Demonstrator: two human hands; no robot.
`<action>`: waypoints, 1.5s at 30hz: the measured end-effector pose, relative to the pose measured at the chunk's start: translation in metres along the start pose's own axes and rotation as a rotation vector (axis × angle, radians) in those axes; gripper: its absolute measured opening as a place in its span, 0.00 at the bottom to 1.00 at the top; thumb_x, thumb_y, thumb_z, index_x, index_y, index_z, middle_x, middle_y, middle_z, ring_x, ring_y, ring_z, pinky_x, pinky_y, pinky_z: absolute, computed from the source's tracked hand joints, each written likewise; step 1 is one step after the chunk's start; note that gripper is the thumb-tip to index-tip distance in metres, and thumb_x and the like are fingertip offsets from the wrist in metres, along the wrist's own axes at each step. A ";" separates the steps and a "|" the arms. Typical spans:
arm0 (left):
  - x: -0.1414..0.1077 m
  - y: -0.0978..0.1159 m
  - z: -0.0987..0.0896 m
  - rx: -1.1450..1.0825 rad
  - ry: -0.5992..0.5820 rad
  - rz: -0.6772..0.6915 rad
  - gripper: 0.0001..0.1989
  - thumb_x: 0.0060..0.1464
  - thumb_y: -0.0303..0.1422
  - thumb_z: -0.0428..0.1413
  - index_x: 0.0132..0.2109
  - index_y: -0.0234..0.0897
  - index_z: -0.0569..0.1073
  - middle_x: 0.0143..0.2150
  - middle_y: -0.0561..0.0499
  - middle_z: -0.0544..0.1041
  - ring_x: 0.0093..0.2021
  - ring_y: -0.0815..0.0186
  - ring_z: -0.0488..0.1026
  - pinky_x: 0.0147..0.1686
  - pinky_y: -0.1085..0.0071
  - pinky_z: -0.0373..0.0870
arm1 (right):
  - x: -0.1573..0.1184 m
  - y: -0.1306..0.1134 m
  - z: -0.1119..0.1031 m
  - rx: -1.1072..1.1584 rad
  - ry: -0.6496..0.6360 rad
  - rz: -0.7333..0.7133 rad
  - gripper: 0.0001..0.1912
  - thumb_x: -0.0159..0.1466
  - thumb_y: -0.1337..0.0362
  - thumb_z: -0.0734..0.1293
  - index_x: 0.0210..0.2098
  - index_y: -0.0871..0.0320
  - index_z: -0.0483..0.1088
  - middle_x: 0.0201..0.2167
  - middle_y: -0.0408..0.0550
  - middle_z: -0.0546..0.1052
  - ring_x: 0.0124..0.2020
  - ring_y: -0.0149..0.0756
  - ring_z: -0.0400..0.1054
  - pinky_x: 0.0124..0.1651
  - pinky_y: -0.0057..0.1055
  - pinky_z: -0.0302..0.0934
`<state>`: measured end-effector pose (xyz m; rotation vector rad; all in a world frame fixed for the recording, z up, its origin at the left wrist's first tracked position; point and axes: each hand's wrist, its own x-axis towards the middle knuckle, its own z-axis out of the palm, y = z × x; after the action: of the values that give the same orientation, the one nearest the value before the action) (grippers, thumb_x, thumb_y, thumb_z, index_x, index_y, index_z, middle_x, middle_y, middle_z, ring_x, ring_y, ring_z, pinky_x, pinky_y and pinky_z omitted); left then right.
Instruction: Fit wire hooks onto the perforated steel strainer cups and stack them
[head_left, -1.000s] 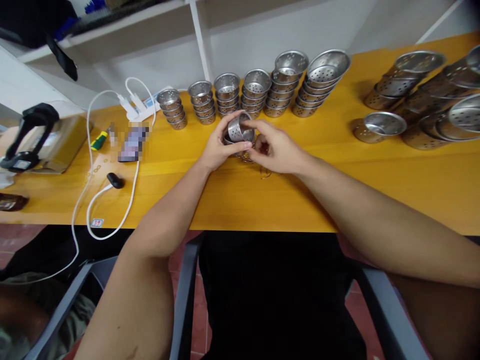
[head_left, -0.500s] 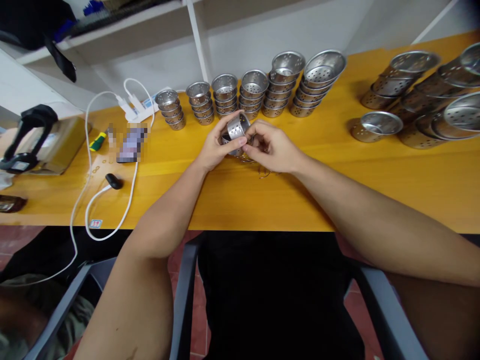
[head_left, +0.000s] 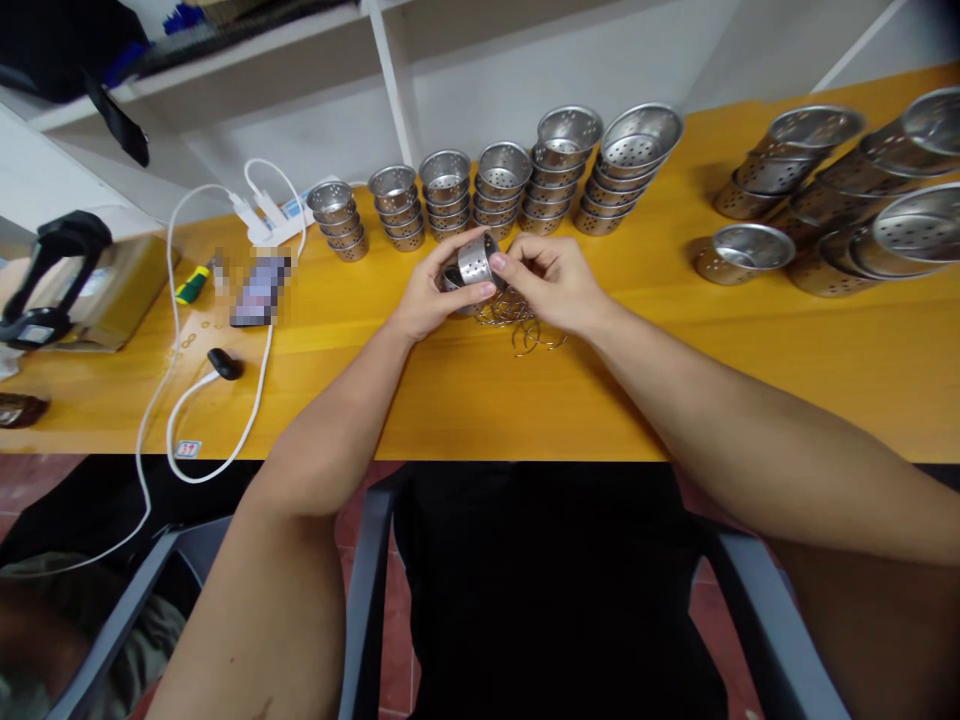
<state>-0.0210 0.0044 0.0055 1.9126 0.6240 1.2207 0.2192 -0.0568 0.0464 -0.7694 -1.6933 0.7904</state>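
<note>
"Steel, is it, that small cup in the left hand?"

"It looks so: punched with holes, held between the fingers, thumb on the near side, mouth tilted toward the right hand."

"What has just changed?"

"The right thumb has moved up from beside the left one to the cup's rim. That puts the handling at the mouth, it seems, with the left grip steadying the cup."

"Are the right fingers holding anything?"

"They are bent close together, but whether they pinch something cannot be told."

"And around them?"

"Thin wire pieces lie just below the right fingers on the worktop, more exposed than a moment ago. Stacked cups stand beyond the fingers, a lone cup off to their right."
</note>
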 end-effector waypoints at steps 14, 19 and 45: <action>-0.003 0.000 0.001 -0.178 0.156 -0.276 0.49 0.54 0.76 0.81 0.64 0.44 0.86 0.59 0.41 0.90 0.65 0.42 0.91 0.70 0.39 0.90 | 0.010 0.017 -0.025 0.118 0.241 0.269 0.46 0.72 0.09 0.69 0.33 0.46 0.67 0.24 0.44 0.66 0.27 0.39 0.61 0.31 0.41 0.62; -0.001 0.009 0.003 -0.210 0.258 -0.334 0.47 0.56 0.78 0.79 0.60 0.43 0.86 0.57 0.40 0.90 0.60 0.44 0.92 0.63 0.44 0.94 | 0.006 0.014 -0.034 -0.522 0.015 0.224 0.38 0.83 0.29 0.72 0.28 0.49 0.69 0.26 0.51 0.73 0.33 0.46 0.70 0.44 0.49 0.71; -0.001 0.000 0.002 -0.051 0.141 -0.231 0.48 0.62 0.78 0.74 0.67 0.43 0.84 0.67 0.36 0.92 0.69 0.47 0.90 0.70 0.49 0.91 | 0.041 -0.029 -0.048 -0.552 -0.036 -0.126 0.19 0.86 0.41 0.71 0.46 0.47 0.82 0.59 0.63 0.88 0.65 0.64 0.80 0.75 0.64 0.75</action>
<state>-0.0196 0.0027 0.0044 1.6704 0.8550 1.2158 0.2530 -0.0341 0.1022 -1.0083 -1.9983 0.2431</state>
